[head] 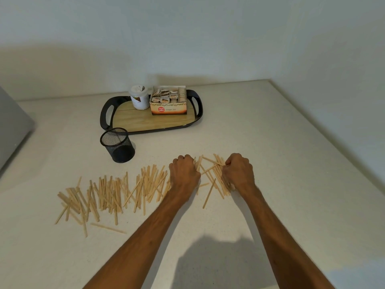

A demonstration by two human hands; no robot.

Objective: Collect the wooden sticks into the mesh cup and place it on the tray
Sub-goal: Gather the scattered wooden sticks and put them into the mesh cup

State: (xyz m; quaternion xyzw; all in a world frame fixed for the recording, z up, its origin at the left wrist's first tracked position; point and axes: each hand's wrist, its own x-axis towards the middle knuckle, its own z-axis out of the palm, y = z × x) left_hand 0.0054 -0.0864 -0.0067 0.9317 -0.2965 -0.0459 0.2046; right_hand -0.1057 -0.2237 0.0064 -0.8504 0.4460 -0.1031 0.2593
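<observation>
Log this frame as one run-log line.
phase: gathering | left hand: closed on wooden sticks | right hand: closed on sticks | mesh cup: empty, off tray

A pale speckled countertop fills the lower view and runs into a corner. Two plain white walls meet it, one at the back, one along the right edge. A grey object stands at the far left, cut off by the frame. Light falls from behind the viewer, casting soft shadows on the back wall and near counter.
</observation>
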